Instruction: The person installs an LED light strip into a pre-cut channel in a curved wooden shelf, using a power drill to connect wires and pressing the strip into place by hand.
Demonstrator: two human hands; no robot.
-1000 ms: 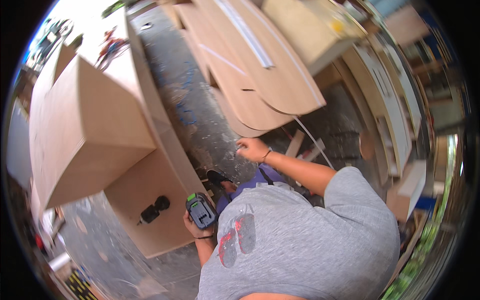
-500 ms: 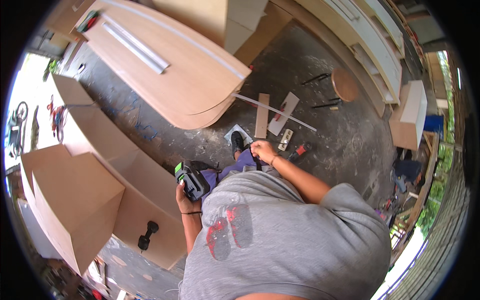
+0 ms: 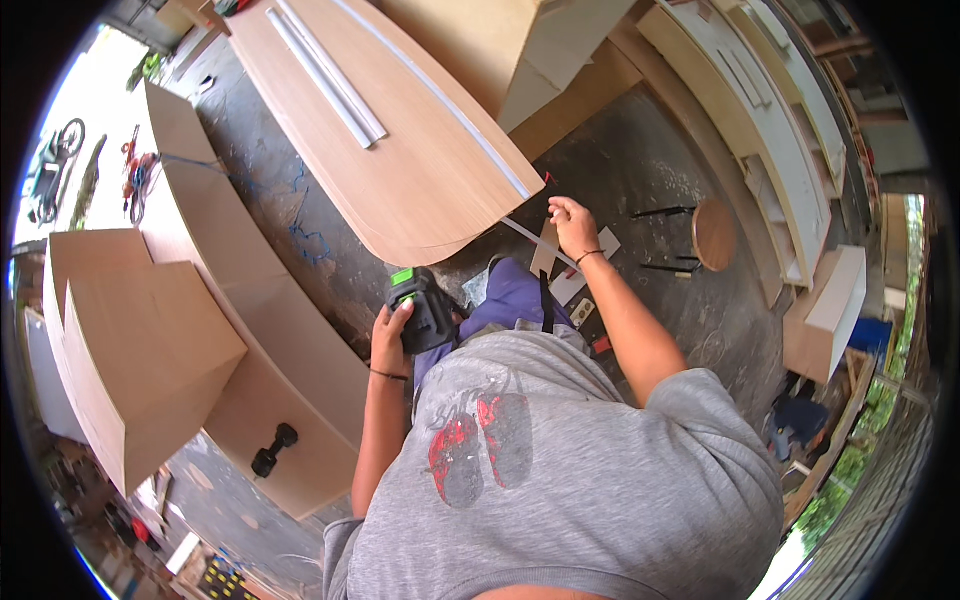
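My left hand [image 3: 390, 345] is closed around a bulky black block with a bright green end [image 3: 425, 310], shaped like a cordless tool's battery pack. The hand is in front of my left thigh, its thumb along the block's side. Raised beyond my right thigh, my right hand [image 3: 575, 228] has its fingers curled together. Whether they hold anything small cannot be made out. Close by lies the rounded end of a large wood-toned panel [image 3: 430, 170], with a pale strip [image 3: 440, 95] along it and two metal profiles [image 3: 325, 75] on top.
A long open plywood carcass [image 3: 240, 250] stands on my left, with a black cordless drill [image 3: 273, 450] on it. On the floor ahead are board offcuts [image 3: 590, 265] and a power strip [image 3: 582, 312]. A round-topped stool [image 3: 714, 235] and long cabinets [image 3: 750, 130] are at right.
My right hand has moved up and forward from my lap toward the panel's end. My left hand has risen slightly with the black block. The whole view has shifted.
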